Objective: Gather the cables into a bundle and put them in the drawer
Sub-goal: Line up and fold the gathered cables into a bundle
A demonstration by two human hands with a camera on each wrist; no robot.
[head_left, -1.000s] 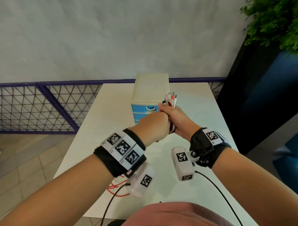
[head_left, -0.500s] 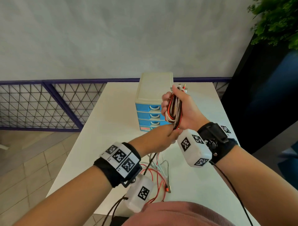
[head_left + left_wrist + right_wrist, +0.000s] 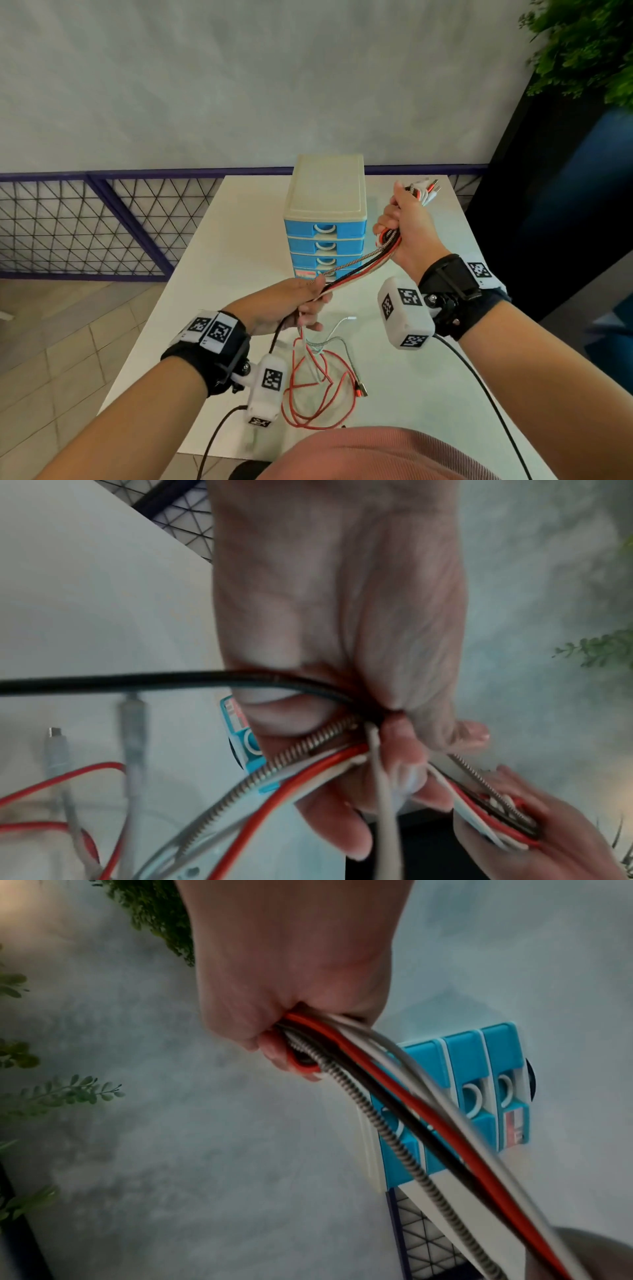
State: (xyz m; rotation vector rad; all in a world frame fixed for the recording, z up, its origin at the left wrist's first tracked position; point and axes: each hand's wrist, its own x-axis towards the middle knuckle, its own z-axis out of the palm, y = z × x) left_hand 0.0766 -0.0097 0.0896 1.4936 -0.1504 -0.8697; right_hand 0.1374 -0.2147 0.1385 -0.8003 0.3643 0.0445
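Several cables [image 3: 356,269] in red, black, white and metal braid stretch between my two hands above the white table [image 3: 212,260]. My right hand [image 3: 406,229] grips one end of them beside the drawer unit, and their plugs [image 3: 426,190] stick out above its fist. My left hand [image 3: 301,303] grips the same cables [image 3: 308,756] lower down and nearer to me. The loose tails [image 3: 318,380] hang from it and coil on the table. The small drawer unit [image 3: 325,219] has a cream top and blue drawers, all closed. In the right wrist view the cables [image 3: 394,1112] run from the right hand [image 3: 291,1001] across the drawer unit [image 3: 479,1096].
A purple railing with wire mesh [image 3: 85,222] runs behind the table, under a grey wall. A dark panel and a green plant [image 3: 582,51] stand at the right. The black cords of the wrist cameras [image 3: 479,383] hang across the table's near edge.
My right hand has risen and moved right with the cable ends. My left hand has slid down along the cables toward me, so the bundle is now pulled out between them.
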